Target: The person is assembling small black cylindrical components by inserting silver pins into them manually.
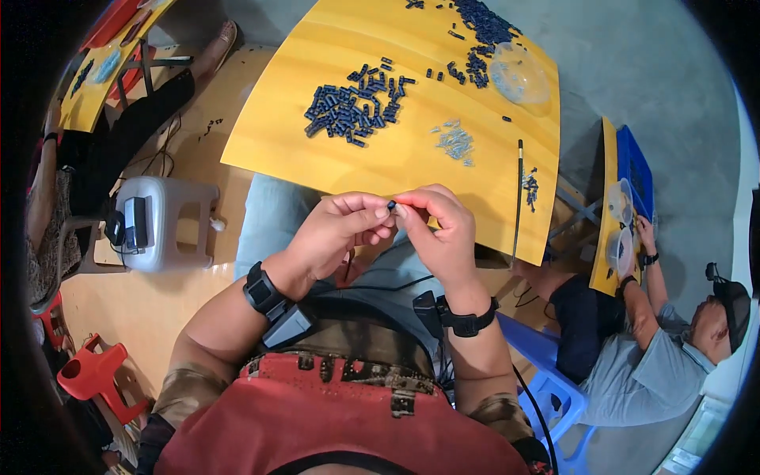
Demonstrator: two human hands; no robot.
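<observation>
Just in front of the table's near edge, my two hands meet at the fingertips. Between thumb and forefinger, my left hand [342, 226] pinches a small dark blue plastic piece [391, 205]. My right hand [440, 229] touches the same piece from the other side, its thumb and forefinger pressed together there. On the yellow table [317, 170] lies a large pile of dark blue plastic pieces [352, 107]. To its right is a small heap of clear little parts [456, 144]. A few tiny dark parts [530, 188] lie beside a thin black rod [518, 198] near the right edge.
At the far side are more dark pieces [484, 24] and a clear plastic bowl [518, 73]. A grey stool [162, 222] with a black device stands left, a red stool [99, 376] lower left. Another person [641, 364] works at a yellow table on the right; a blue stool [546, 388] is close by.
</observation>
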